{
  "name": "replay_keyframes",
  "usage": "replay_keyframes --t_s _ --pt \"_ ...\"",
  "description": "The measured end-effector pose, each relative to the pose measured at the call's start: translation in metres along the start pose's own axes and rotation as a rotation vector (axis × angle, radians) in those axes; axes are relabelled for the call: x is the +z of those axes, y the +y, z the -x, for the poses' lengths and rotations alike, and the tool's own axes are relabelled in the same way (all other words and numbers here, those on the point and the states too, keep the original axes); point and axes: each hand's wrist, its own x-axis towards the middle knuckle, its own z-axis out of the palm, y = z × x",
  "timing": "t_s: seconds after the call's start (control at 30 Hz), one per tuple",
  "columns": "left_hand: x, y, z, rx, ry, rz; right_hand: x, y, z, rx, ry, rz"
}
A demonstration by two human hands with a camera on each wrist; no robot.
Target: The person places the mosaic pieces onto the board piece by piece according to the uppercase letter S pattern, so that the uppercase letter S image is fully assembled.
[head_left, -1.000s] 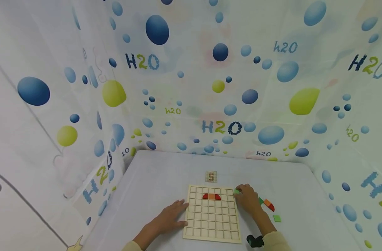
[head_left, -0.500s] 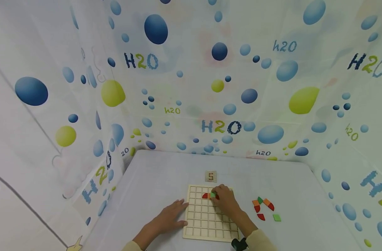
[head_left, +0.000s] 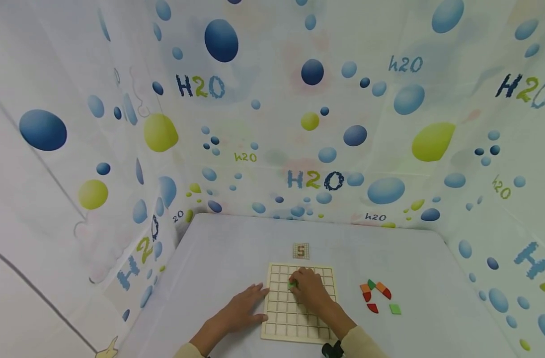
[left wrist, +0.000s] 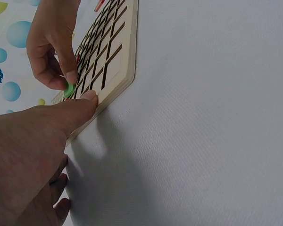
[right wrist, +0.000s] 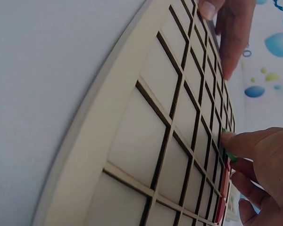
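My right hand (head_left: 311, 291) pinches a small green tile (head_left: 292, 284) between thumb and fingers over the upper part of a wooden grid board (head_left: 281, 318). The right wrist view shows the green tile (right wrist: 231, 156) tilted at the grid, close to red (right wrist: 220, 209) and orange (right wrist: 225, 181) tiles lying in the cells. From the head, the hand hides most of those tiles. At the board's left edge rests my left hand (head_left: 244, 309), fingers extended and spread. In the left wrist view its thumb (left wrist: 87, 101) touches the board's rim.
A small card marked with a 5-like figure (head_left: 301, 251) lies beyond the board. To the right are loose tiles: a dark green one (head_left: 371, 284), an orange-and-red pair (head_left: 383, 290), a red quarter-round (head_left: 372, 308) and a light green square (head_left: 395, 309). Patterned cloth walls surround the table.
My right hand has carried the green tile leftward from beside the board, across its top rows, to the left end of the red and orange row. The left hand stays put.
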Motion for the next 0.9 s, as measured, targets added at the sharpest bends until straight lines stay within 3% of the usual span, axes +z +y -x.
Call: replay_keyframes --t_s 0.2,0.4,0.67,0.9 --pt "-0.002 0.000 -0.001 0.004 0.001 -0.013 0.000 0.001 0.000 -0.010 -0.008 0.028" --pt "0.001 0.000 0.000 0.010 0.002 -0.011 -0.002 0.002 0.002 -0.013 -0.016 -0.028" --pt "0.002 -0.001 -0.002 0.022 0.013 -0.025 -0.002 0.004 0.009 -0.054 0.021 -0.029" --pt "0.002 -0.001 -0.003 0.011 0.000 -0.027 -0.019 0.017 0.016 0.127 0.039 -0.205"
